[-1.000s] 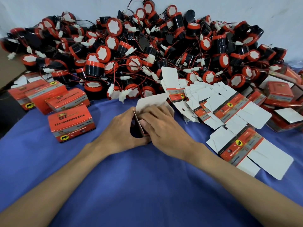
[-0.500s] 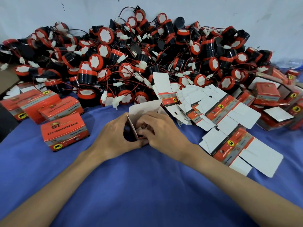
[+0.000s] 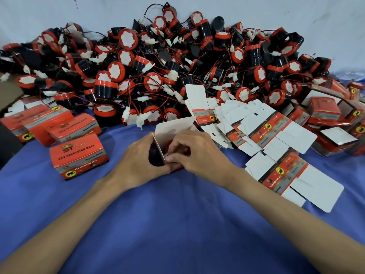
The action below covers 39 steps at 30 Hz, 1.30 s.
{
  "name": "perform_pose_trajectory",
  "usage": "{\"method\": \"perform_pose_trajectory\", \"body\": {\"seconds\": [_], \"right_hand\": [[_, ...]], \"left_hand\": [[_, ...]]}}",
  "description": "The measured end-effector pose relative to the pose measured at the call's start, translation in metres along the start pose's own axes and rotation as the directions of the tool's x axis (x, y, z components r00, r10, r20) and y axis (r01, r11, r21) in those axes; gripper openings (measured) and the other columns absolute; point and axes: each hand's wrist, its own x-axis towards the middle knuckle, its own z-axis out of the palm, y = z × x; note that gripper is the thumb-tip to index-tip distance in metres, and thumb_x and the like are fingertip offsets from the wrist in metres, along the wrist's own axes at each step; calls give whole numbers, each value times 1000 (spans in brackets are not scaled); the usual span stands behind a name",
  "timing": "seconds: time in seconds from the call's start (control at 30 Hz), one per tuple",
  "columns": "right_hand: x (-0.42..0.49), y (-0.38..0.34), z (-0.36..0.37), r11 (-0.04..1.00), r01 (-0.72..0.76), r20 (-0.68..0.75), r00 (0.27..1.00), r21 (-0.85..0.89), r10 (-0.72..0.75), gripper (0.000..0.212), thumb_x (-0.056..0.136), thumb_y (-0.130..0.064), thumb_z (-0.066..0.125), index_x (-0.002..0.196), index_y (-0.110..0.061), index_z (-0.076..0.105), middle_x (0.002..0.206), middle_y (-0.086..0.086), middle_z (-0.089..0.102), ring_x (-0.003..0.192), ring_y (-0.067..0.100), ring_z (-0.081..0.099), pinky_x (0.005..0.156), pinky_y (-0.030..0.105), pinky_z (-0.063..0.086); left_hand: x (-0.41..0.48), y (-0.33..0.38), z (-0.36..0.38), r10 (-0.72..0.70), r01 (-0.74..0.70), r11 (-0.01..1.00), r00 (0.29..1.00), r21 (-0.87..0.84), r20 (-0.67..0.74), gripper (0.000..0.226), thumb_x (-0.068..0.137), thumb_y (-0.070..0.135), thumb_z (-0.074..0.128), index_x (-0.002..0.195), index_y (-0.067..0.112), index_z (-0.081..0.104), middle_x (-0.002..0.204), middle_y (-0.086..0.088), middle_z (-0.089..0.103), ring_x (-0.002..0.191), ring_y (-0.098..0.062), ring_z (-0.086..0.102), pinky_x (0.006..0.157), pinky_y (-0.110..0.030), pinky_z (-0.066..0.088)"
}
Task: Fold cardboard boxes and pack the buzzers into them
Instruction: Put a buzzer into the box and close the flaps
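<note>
Clasping the half-folded cardboard box in the left grip, pinching its side flap in the right grip, on the blue cloth just in front of the buzzer pile.

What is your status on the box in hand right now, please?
Left grip holds the open box, right grip pinches its side flap. Box not yet closed. Nothing in the way.

Bare blue cloth before buzzer heap
</note>
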Motion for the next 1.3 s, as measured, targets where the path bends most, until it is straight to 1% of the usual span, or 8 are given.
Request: {"method": "perform_pose_trajectory", "body": {"seconds": [0.13,0.3,0.47,0.6,0.83,0.97,1.13,1.3], "right_hand": [[1,2,-3,998,57,23,998,-23,-56,10,79,-7,77,75,2,74,81,10,67,74,23,61,72,33,47],[-3,0,-9,974,170,180,973,-152,-142,13,88,-9,65,90,-6,78,100,5,63,90,20,56,88,38,41],[-7,-3,-3,961,182,131,979,-208,-157,15,89,-7,61,87,-3,75,96,8,61,89,21,55,78,39,46],[-5,0,4,976,123,55,992,-178,-114,18,90,-10,63,104,-5,72,99,8,63,93,26,58,77,45,49],[-5,0,9,901,220,38,974,-373,-222,11,88,-2,62,81,-1,71,83,12,63,76,30,61,59,43,52],[-4,-1,4,882,268,-62,947,-386,-315,18,71,12,75,77,-4,71,75,8,65,67,27,62,53,31,52],[-3,4,4,951,153,47,988,-270,-146,13,91,-13,62,90,-4,71,92,10,65,86,30,61,66,51,50],[2,2,3,978,15,64,998,-208,-2,12,89,-16,64,83,-9,71,89,1,60,85,23,53,73,49,47]], "left_hand": [[-1,1,0,6,-6,1000,1000,-6,-14,77,55,71,62,116,26,56,103,16,65,96,-3,60,82,-20,49],[0,1,-1,-2,2,1000,1000,-8,-17,63,54,62,60,106,26,56,93,19,62,90,2,58,72,-6,41],[1,-1,0,13,-13,1000,1000,-3,-24,66,54,63,59,108,26,55,96,19,62,87,-1,58,74,-11,42],[1,-1,1,24,-25,1000,1000,-17,-18,69,55,63,61,111,22,58,98,21,60,91,2,57,77,-9,43],[0,-1,1,15,-15,1000,1000,-23,-4,74,55,69,63,115,26,57,103,19,63,95,-1,60,79,-11,45],[1,-3,3,1,-2,1000,1000,-15,-12,74,54,75,65,111,30,55,99,20,63,92,-2,60,78,-20,49],[0,-1,3,16,-16,1000,1000,-24,-19,62,54,72,63,105,40,48,95,26,59,96,6,56,75,-7,43],[0,0,4,30,-30,999,999,-38,-22,69,54,71,63,110,33,53,98,22,61,95,4,56,77,-9,45]]}}
